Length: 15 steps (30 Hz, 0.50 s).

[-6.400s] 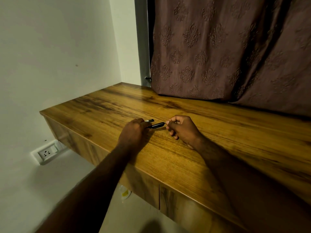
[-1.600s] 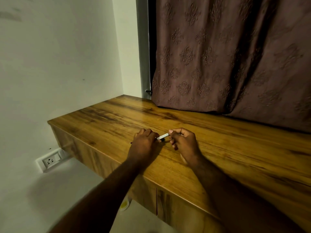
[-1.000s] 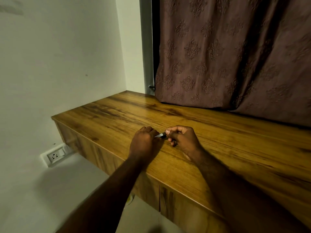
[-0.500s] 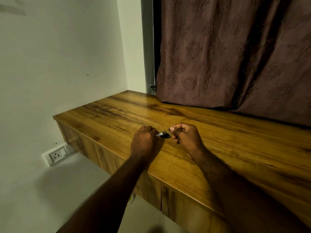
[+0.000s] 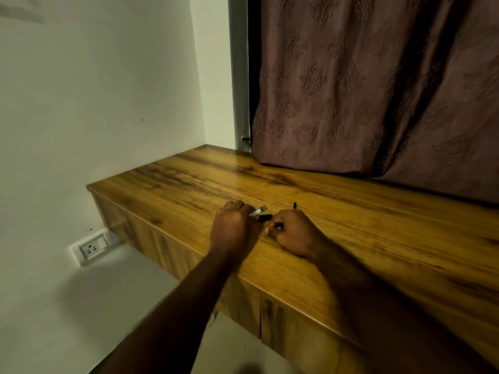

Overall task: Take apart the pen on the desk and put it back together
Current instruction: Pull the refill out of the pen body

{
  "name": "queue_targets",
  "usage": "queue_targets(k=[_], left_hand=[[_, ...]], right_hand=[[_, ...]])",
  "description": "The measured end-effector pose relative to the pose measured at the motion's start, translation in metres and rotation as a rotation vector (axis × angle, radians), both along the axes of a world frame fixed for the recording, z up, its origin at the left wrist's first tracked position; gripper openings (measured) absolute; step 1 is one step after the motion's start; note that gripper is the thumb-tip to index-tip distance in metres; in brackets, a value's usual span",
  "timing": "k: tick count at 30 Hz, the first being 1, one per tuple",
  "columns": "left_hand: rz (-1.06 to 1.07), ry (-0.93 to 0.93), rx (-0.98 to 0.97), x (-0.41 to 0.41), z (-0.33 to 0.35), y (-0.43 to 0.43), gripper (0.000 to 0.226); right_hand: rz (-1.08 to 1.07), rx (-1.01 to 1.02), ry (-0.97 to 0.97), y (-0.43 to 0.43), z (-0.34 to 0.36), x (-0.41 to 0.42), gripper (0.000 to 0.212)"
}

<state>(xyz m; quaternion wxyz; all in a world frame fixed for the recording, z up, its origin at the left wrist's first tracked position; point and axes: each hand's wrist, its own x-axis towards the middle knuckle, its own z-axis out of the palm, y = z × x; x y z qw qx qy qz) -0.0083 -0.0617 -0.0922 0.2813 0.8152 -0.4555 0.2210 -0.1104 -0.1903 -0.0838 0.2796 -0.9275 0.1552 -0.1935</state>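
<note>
The pen is in pieces between my hands on the wooden desk (image 5: 351,238). My left hand (image 5: 232,225) is closed on a silvery pen piece (image 5: 258,211) that sticks out to the right. Just below it lies a short black pen barrel (image 5: 264,218), spanning the gap to the fingertips of my right hand (image 5: 294,233). That hand is curled into a fist resting on the desk. A thin black tip (image 5: 294,205) pokes up just behind its knuckles; what it belongs to is hidden.
A brown patterned curtain (image 5: 378,90) hangs along the back of the desk. A white wall is at the left with a power socket (image 5: 91,248) below the desk's left end. Cabinet doors (image 5: 283,333) sit under the front edge.
My right hand has drawn slightly right and curled tighter onto the desk. The silvery piece and black barrel now show separately, and a thin black tip has appeared behind the right hand.
</note>
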Motion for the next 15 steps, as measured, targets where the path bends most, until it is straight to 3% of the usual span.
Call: queue_targets(k=[5,8,13,15], left_hand=[[-0.006,-0.005,0.011,0.002,-0.001,-0.001,0.02],[-0.013,-0.025,0.008,0.002,-0.001,-0.001,0.019],[-0.017,-0.107,0.076,0.002,0.001,-0.001,0.023],[-0.025,-0.154,0.138,0.0,0.003,-0.002,0.034]], right_hand=[[0.071,-0.111,0.052,-0.003,0.006,-0.003,0.014],[0.001,-0.018,0.01,-0.007,0.0,-0.001,0.018],[-0.11,0.751,-0.267,-0.011,0.002,-0.001,0.013],[-0.082,0.894,-0.298,-0.007,0.002,-0.001,0.016]])
